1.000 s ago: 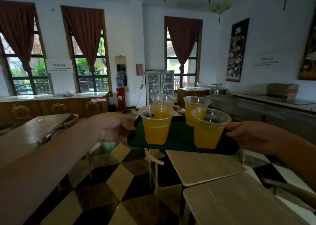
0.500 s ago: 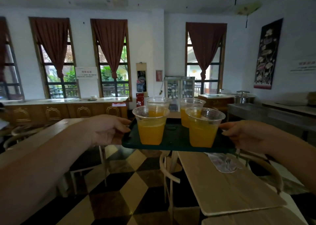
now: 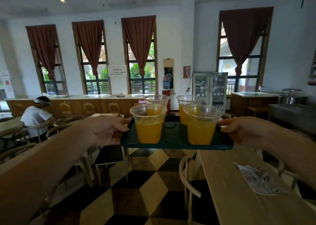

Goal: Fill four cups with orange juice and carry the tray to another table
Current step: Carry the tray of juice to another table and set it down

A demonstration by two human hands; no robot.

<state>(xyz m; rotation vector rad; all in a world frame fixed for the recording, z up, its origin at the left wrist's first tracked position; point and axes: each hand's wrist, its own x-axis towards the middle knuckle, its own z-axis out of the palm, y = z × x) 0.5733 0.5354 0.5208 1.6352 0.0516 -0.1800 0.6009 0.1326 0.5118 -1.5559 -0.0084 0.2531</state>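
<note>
Fingers (image 3: 118,128) of the left hand (image 3: 104,130) curl round the left edge of the dark green tray (image 3: 176,143), thumb lying on the rim; the right hand (image 3: 246,130) grips the right edge the same way, thumb on top, the other fingers hidden beneath. Tray is airborne at centre frame, roughly level, held out at arm's length above the checkered floor (image 3: 136,182).

Load: four clear plastic cups. Near left cup (image 3: 148,123) and near right cup (image 3: 201,124) each hold juice to about half height. Far left cup (image 3: 156,101) and far right cup (image 3: 186,105) stand behind them, partly hidden; juice is visible in both. Cups stand apart, none touching.

Judgement: filling is done and the carry is in progress. A light wooden table (image 3: 239,190) at lower right, with a crumpled clear wrapper (image 3: 256,180) on it, lies below and nearer than the tray; whether this is the target I cannot tell.

Notes for doing the step well:
- keep both hands at equal height; light cups will slide on any tilt
- walk smoothly, no sudden stops, since the juice will slosh
- watch the chair backs (image 3: 186,170) beside the aisle
- lower the tray flat, both edges together, onto bare table surface

A seated person (image 3: 35,117) at left frame is well apart from the route.
</note>
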